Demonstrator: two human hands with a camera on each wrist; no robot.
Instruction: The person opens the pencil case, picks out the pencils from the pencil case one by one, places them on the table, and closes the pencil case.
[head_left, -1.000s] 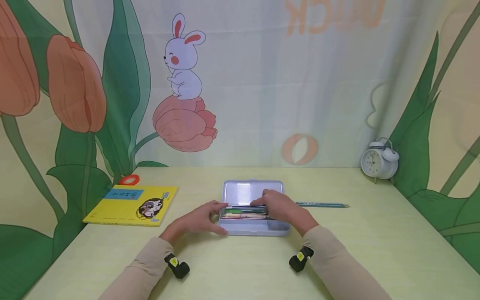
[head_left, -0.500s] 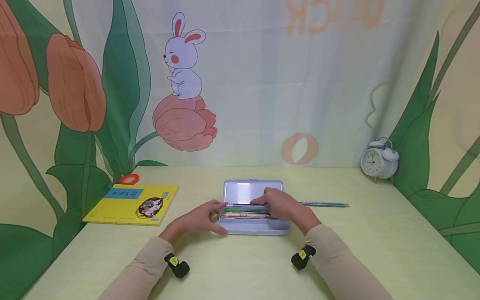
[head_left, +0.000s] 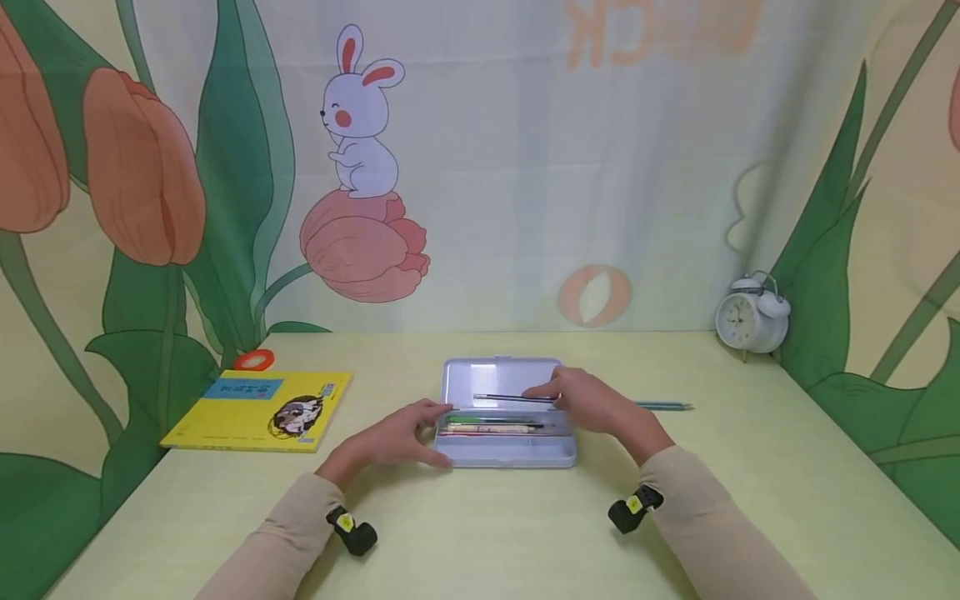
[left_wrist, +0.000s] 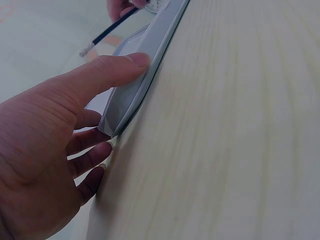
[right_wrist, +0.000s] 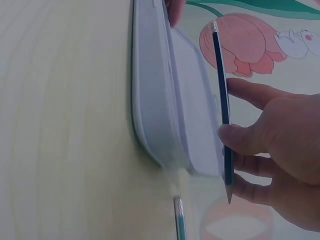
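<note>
Pencil case [head_left: 483, 452], 1, lies open on the table [head_left: 465, 533], left of 1 alarm clock [head_left: 741, 322], its left end gripped by my left hand [head_left: 392, 433], while my right hand [head_left: 592, 402] pinches 1 dark pencil [right_wrist: 224, 100] above the lid [head_left: 468, 379] and partly hides 1 teal pencil [head_left: 665, 406].

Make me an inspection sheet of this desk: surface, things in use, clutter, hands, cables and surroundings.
Surface: pale table, light grain showing.
Things in use: pencil case lying with its lid open; several pens or pencils inside; dark pencil in hand; teal pencil on the table, right of the case.
Clutter: yellow book at left, red ring behind it, white alarm clock at right rear.
Left hand: holds the case's left end.
Right hand: pinches the dark pencil.
Cables: nothing seen.
Surroundings: backdrop printed with tulips and a rabbit.
</note>
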